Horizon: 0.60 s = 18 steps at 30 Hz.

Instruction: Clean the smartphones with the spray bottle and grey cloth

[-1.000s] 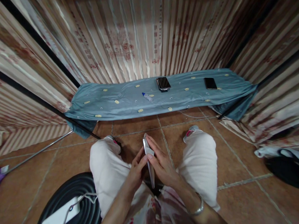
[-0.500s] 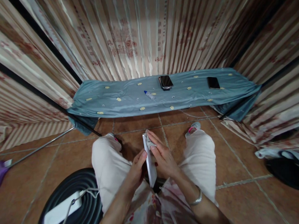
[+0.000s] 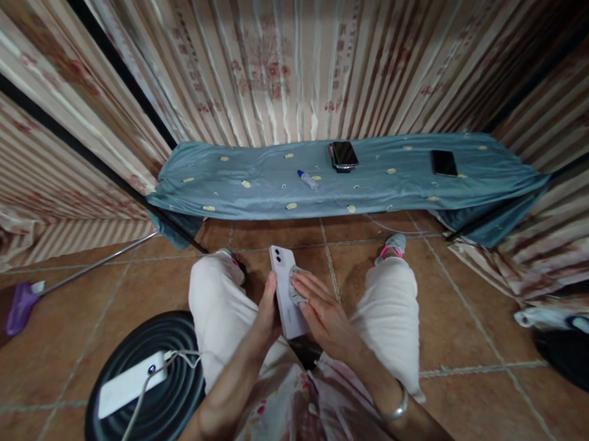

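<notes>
A pale lilac smartphone (image 3: 288, 313) is between my hands above my lap, its back and two camera lenses facing up. My left hand (image 3: 268, 309) grips its left edge, the thumb along the side. Under the fingers of my right hand (image 3: 323, 308) is a small grey cloth (image 3: 295, 287), pressed against the right part of the phone's back. The fingers of that hand lie close together over the cloth.
A low bench covered in blue cloth (image 3: 254, 199) stands ahead, bearing stacked phones (image 3: 344, 155), another dark phone (image 3: 443, 163) and a small blue-capped bottle (image 3: 307, 180). A white power strip (image 3: 130, 386) lies on a black round stool (image 3: 186, 410) at left. A purple-headed broom (image 3: 20, 307) lies beyond.
The phone has turned from edge-on to showing its back. My right hand with the cloth has moved down from the phone's top end to its right side. The view has shifted slightly.
</notes>
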Tool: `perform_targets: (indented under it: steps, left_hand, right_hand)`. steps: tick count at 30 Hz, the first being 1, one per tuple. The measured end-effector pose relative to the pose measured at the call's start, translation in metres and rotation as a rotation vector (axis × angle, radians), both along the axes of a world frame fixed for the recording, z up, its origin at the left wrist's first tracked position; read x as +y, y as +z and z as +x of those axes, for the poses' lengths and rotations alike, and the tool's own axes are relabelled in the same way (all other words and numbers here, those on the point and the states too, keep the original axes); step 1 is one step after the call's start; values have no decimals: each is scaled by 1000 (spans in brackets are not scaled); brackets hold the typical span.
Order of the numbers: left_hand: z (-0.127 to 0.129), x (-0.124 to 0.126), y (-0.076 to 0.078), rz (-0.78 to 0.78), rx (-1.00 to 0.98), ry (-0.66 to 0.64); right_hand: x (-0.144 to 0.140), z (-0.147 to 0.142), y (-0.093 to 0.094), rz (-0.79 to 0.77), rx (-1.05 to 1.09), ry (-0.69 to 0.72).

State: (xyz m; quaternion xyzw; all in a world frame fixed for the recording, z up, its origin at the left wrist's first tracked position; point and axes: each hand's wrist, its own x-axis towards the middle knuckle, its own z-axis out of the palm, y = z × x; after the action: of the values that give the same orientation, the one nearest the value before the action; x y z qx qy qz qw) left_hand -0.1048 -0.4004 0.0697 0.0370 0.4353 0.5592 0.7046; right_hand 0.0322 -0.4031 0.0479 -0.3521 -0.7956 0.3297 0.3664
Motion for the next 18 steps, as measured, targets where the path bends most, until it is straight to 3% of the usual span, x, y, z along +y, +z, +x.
perform_targets:
  steps: [5,11,18]
  left_hand:
    - [-3,5,-16,17,45,-90]
    - [4,-3,-23,177,128,-45]
    - [-7,-3,-22,82,69,-6]
  right_hand:
    - [-17,4,6,-32,-28,32]
    - [1,-5,2,1,46,-5]
    - [-10,-11,7,19,60,52]
